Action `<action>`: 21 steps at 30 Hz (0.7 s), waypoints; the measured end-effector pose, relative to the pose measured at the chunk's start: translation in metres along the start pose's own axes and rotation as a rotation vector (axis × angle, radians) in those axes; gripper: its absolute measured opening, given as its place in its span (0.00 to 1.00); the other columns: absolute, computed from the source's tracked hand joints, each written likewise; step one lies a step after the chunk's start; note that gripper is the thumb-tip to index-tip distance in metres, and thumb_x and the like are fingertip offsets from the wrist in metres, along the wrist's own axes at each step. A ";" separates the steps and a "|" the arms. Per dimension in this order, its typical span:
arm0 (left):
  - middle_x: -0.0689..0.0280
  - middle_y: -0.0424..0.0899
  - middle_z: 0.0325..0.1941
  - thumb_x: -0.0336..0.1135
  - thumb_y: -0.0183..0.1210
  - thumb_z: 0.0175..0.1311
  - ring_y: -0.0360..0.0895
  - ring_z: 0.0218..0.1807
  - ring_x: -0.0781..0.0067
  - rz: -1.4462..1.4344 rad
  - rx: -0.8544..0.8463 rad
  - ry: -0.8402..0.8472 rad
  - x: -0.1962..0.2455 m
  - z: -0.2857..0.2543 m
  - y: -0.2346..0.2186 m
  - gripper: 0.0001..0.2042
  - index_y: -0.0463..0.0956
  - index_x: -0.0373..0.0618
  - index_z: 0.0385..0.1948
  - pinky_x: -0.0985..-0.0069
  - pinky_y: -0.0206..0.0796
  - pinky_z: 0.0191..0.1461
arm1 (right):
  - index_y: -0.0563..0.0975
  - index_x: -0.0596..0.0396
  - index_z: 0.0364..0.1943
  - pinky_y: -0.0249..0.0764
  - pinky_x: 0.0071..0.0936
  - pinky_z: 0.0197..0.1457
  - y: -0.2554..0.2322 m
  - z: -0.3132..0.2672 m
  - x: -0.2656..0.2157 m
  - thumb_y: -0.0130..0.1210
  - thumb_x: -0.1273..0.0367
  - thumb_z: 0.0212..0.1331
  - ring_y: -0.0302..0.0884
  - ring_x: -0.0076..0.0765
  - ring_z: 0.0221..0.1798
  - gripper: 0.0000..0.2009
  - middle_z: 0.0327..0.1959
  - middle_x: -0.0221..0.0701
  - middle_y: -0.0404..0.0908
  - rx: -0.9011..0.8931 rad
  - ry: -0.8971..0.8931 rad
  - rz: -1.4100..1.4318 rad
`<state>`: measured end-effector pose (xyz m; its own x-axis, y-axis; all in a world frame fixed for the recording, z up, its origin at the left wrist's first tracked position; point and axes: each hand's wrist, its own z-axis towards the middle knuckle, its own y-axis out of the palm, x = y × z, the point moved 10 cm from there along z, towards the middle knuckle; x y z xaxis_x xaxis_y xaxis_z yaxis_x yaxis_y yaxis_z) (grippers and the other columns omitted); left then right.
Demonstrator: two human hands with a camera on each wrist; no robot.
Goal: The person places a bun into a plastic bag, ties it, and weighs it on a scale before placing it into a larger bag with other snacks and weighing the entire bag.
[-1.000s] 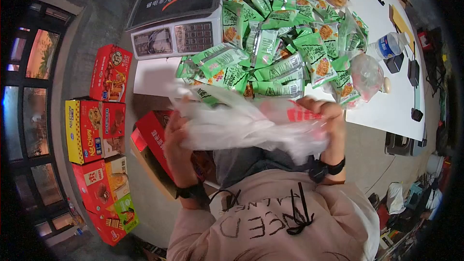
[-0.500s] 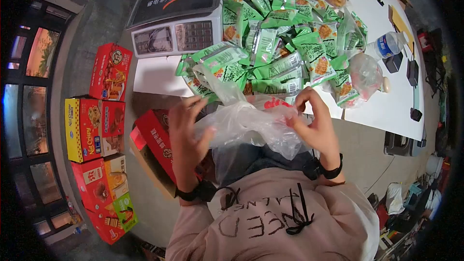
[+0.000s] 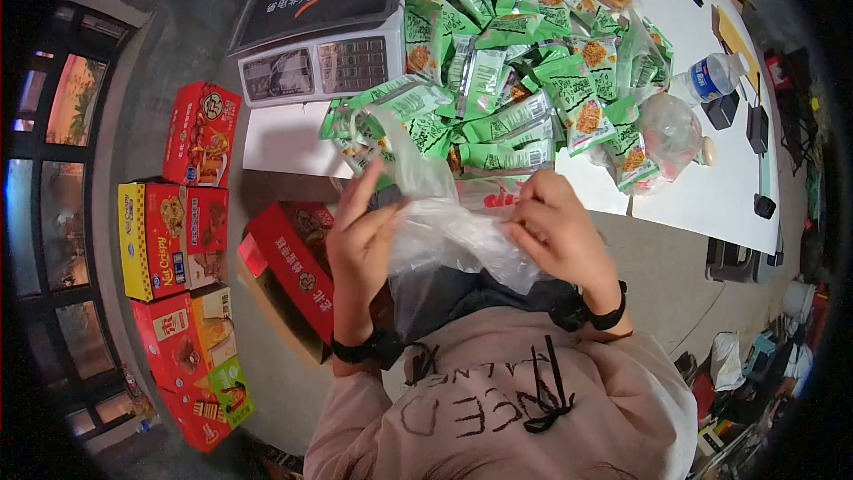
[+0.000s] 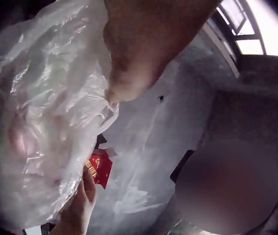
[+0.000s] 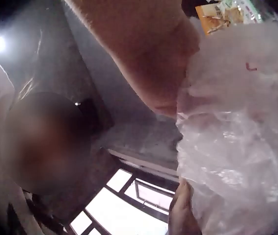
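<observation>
A translucent white plastic bag [image 3: 462,231] with red print is stretched between my two hands, above my lap and just in front of the table. On its left side my left hand [image 3: 360,240] pinches the plastic, with one finger pointing up. My right hand [image 3: 558,227] grips the opposite side with curled fingers. In the left wrist view, the crumpled bag [image 4: 46,112] fills the left half, and a thin loop of it lies by my fingertips. The right wrist view has the bag [image 5: 232,132] hanging beside my hand, partly hiding the fingers.
Green snack packets [image 3: 498,71] lie heaped on the white table [image 3: 720,204]. A black-topped carton [image 3: 324,0] stands left of them; a water bottle [image 3: 711,78] lies right. An open red box [image 3: 293,258] sits below the table edge, and colourful boxes [image 3: 182,240] line the left floor.
The bag was spread wide and blurred by motion; it is now gathered narrower. Both hands loosened with fingers spread, then moved closer together and took hold of the plastic.
</observation>
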<state>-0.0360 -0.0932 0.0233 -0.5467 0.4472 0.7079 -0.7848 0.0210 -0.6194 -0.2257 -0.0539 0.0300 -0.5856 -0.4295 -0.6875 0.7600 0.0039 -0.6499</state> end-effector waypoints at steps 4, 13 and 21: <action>0.52 0.72 0.52 0.29 0.49 0.58 0.68 0.55 0.57 -0.265 0.360 -0.061 -0.034 -0.022 -0.046 0.10 0.75 0.31 0.35 0.66 0.58 0.59 | 0.69 0.58 0.22 0.61 0.25 0.39 -0.044 -0.013 0.025 0.56 0.75 0.44 0.63 0.35 0.33 0.06 0.28 0.33 0.64 0.258 0.076 0.136; 0.45 0.72 0.47 0.41 0.46 0.63 0.71 0.49 0.50 -0.802 0.550 -0.213 -0.071 -0.051 -0.087 0.19 0.69 0.27 0.41 0.60 0.58 0.59 | 0.69 0.59 0.28 0.59 0.16 0.42 -0.103 -0.062 0.094 0.45 0.78 0.53 0.64 0.23 0.36 0.01 0.34 0.28 0.67 0.807 0.414 0.428; 0.50 0.78 0.25 0.45 0.44 0.61 0.75 0.40 0.44 -1.053 -0.114 0.438 -0.015 -0.026 -0.047 0.18 0.72 0.38 0.24 0.44 0.50 0.57 | 0.72 0.59 0.30 0.67 0.37 0.47 -0.077 -0.008 -0.080 0.46 0.68 0.52 0.71 0.42 0.41 0.08 0.33 0.36 0.74 0.383 -0.496 -0.110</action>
<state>0.0163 -0.0778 0.0327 0.5321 0.4318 0.7283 -0.7492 0.6407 0.1676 -0.2395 -0.0129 0.1329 -0.5355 -0.7767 -0.3318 0.8035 -0.3476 -0.4832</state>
